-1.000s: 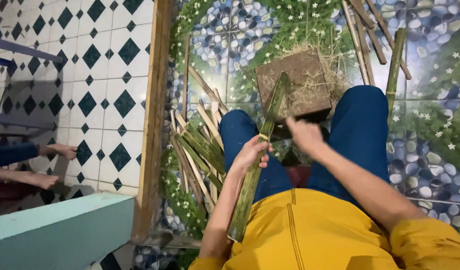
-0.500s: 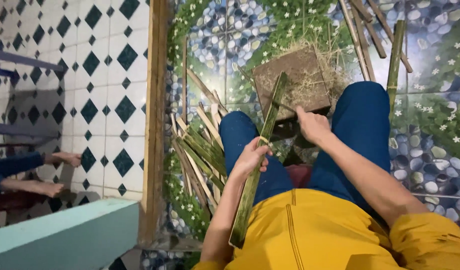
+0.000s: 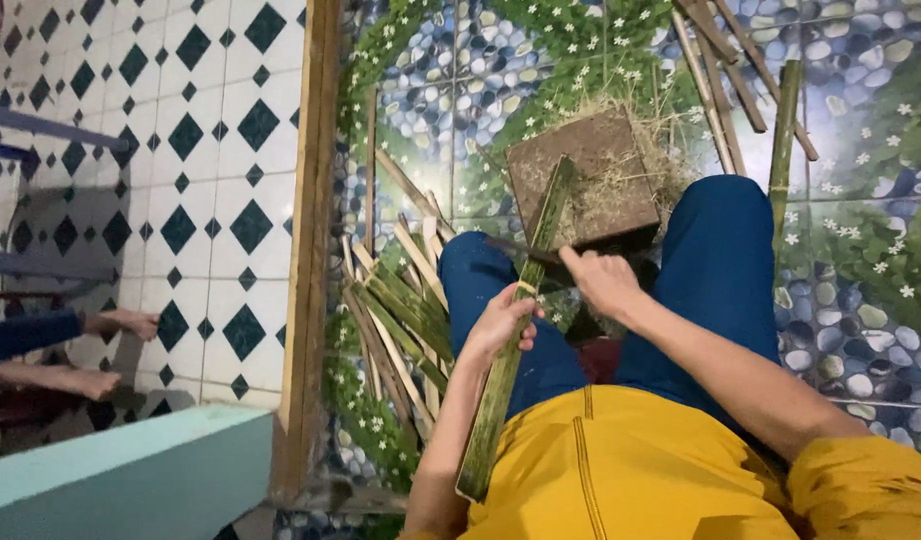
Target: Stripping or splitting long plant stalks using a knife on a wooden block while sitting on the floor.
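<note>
Soft even light, faint shadows, sharp focus

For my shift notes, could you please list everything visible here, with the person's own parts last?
bamboo strip: one, green, long, running from the lap to the wooden block, in the left hand's grip
wooden block: one, brown, on the floor between the knees
dry shavings: a heap, straw-coloured, around the block
split strips: a pile, green and tan, on the floor left of the legs
sticks: several, brown and green, upper right
another person's feet: two, bare, far left
left hand: holds the bamboo strip mid-length
right hand: closed on a dark tool, barely visible, at the strip
</note>
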